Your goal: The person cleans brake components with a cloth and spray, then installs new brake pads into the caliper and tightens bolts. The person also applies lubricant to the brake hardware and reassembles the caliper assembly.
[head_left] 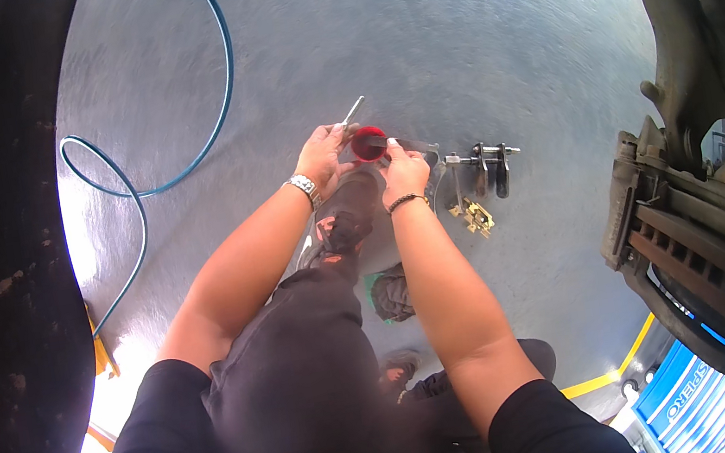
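Observation:
My left hand [326, 157], with a metal watch at the wrist, grips a round red container [363, 149] and a thin silver rod [355, 107] that angles up from the fingers. My right hand [402, 167] pinches a dark flat strip [377, 143] over the container's mouth; its far end is hard to make out. On the floor just right of my hands lie a metal tool with black handles [489, 165] and a small brass-coloured part [477, 217]. My legs and shoe are below my hands.
A vehicle's brake disc and suspension arm [696, 261] fill the right side. A blue hose [223, 78] loops on the grey floor [445, 27] at left. A blue tool chest [687, 393] stands at lower right by a yellow floor line [592, 384]. A dark mass borders the left.

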`<act>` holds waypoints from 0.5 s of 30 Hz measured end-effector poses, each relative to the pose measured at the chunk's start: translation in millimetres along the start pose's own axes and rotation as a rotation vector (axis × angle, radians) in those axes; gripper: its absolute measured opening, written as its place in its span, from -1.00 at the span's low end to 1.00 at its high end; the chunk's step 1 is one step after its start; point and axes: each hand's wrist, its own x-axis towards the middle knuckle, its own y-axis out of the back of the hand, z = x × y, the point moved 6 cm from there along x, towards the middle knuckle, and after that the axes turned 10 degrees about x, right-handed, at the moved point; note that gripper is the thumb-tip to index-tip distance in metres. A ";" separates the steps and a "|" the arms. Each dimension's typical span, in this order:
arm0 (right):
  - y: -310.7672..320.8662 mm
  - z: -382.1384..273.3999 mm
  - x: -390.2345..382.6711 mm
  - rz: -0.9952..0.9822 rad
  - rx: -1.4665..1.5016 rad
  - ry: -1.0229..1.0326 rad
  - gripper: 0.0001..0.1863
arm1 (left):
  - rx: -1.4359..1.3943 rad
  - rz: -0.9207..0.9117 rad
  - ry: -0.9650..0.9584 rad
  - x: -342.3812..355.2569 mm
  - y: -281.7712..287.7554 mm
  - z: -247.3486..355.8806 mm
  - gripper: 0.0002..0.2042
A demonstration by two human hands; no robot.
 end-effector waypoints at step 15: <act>-4.0 -128.0 -136.3 -0.823 -0.569 1.197 -0.68 | 0.492 0.051 -0.194 -127.5 8.3 71.1 -0.76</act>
